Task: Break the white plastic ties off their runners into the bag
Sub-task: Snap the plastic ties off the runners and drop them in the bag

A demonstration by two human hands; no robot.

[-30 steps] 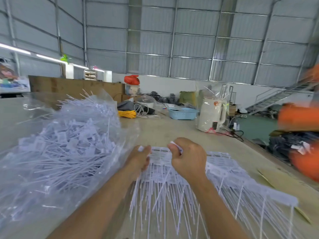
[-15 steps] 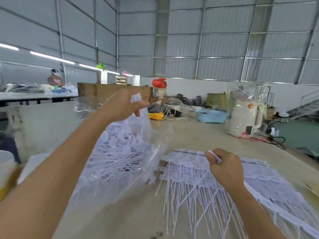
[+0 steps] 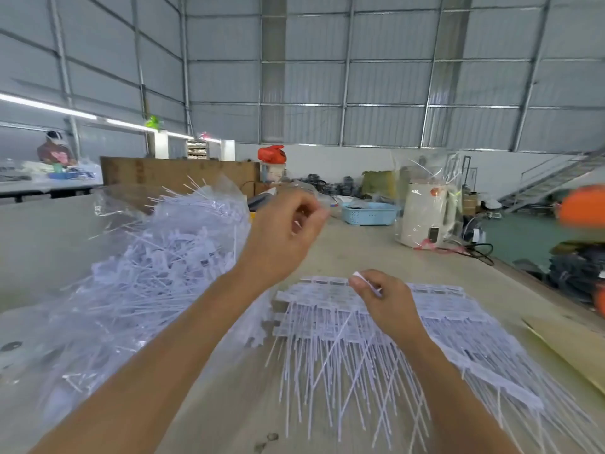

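2 hands (image 3: 327, 263) above thin white ties (image 3: 343, 348), crinkled clear bag (image 3: 131, 273).

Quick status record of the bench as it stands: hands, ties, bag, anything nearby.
left hand: raised above the table beside the bag, fingers loosely curled, nothing clearly held
right hand: on the stack of ties, pinching a white piece at the top edge
ties on runners: fanned flat on the table, tails pointing toward the person
bag: clear plastic, left of the stack, heaped with loose ties
table: bare concrete-coloured top
nearby: blue basket, white kettle at the far end
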